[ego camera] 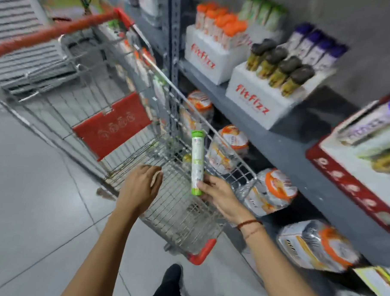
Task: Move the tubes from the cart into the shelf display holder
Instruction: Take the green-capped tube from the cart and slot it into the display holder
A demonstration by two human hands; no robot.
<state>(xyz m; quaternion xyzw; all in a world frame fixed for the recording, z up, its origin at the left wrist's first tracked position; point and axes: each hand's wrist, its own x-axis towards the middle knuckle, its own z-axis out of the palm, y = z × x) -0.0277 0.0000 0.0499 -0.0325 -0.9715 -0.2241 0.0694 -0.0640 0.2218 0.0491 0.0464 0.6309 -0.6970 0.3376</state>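
Note:
My right hand (218, 197) is shut on the lower end of a white tube with a green cap (197, 161), holding it upright over the wire cart (125, 119). My left hand (140, 186) hovers over the cart's near end, fingers curled, nothing visible in it. Another tube with a yellowish cap (187, 158) lies in the cart just behind the held one. On the shelf stand white display holders: the nearer holder (254, 100) has dark-capped tubes, the farther holder (204, 55) has orange-capped tubes. Green-capped tubes (263, 12) stand behind the orange ones.
The grey metal shelf (285, 148) runs along the right. Wrapped packs with orange lids (278, 191) lie on the level below. A red box of products (355, 163) sits at the right. Purple-capped tubes (317, 46) stand at the back. Grey tiled floor lies to the left.

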